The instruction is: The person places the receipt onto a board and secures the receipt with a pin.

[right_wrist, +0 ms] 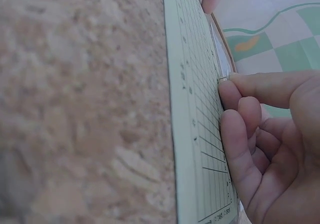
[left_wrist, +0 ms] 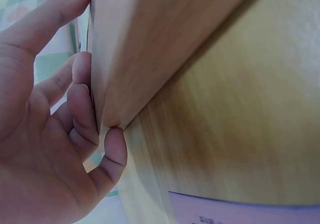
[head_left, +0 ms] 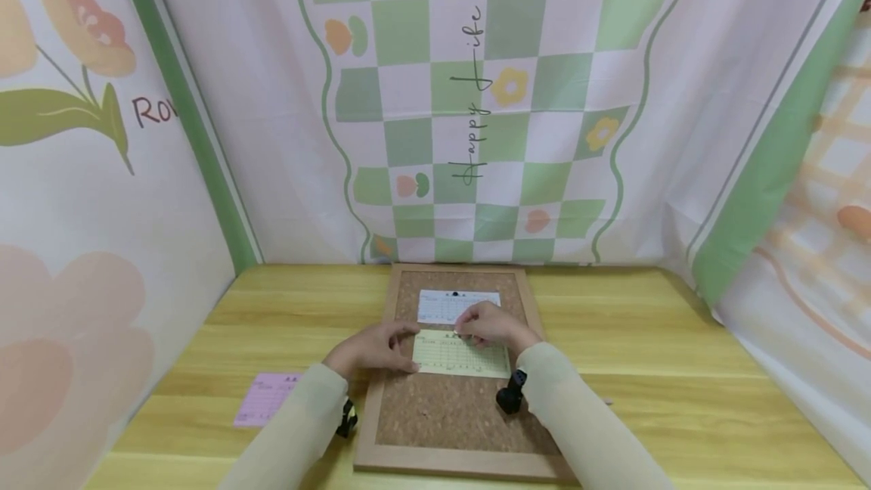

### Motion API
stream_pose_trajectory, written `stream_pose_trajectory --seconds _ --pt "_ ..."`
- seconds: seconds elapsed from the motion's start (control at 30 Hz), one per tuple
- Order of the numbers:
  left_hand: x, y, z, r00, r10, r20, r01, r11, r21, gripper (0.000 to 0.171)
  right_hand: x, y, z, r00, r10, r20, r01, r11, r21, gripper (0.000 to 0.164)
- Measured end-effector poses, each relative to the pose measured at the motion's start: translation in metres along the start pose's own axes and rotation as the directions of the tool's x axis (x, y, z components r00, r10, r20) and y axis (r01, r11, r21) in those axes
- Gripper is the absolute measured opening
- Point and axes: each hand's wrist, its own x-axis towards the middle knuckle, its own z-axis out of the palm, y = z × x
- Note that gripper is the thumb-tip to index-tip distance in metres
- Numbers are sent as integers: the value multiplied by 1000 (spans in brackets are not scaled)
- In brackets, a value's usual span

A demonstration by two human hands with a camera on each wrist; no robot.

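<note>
A yellow ruled form (head_left: 463,361) lies on a wood-framed corkboard (head_left: 435,422). My left hand (head_left: 373,346) rests at its left edge, thumb at the near corner and index finger at the far corner. In the left wrist view, that hand's other fingers lie against the board's wooden frame (left_wrist: 150,44). With thumb and index finger, my right hand (head_left: 495,324) pinches a small white pushpin (right_wrist: 228,77) at the form's top edge; its other fingers bend over the paper. Above it, a pale blue form (head_left: 432,308) is fixed by a black pin (head_left: 455,294).
A pink form (head_left: 261,399) lies on the wooden table (head_left: 612,308) left of the board, partly behind the left sleeve. A patterned curtain (head_left: 463,225) hangs behind the table. Beside the right forearm, a small object (head_left: 608,401) shows on the table.
</note>
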Motion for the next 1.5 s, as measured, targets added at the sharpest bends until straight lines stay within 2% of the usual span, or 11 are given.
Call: stream_pose_trajectory --seconds 0.27,0.47,1.23,1.5 --pt "0 -1 0 1000 3 -7 -3 1000 -23 72 -1 -2 0 1000 4 2 -4 1000 9 10" --pt "0 -2 0 1000 4 -9 -4 1000 -16 72 -2 -5 -1 1000 16 -6 -16 999 -29 9" --pt "-1 -1 1 1000 -5 -13 4 1000 -18 71 0 -8 0 1000 23 15 -22 999 -37 11" --pt "-2 1 1 1000 -2 -15 2 1000 -10 72 5 -9 4 999 38 -9 -39 992 -121 8"
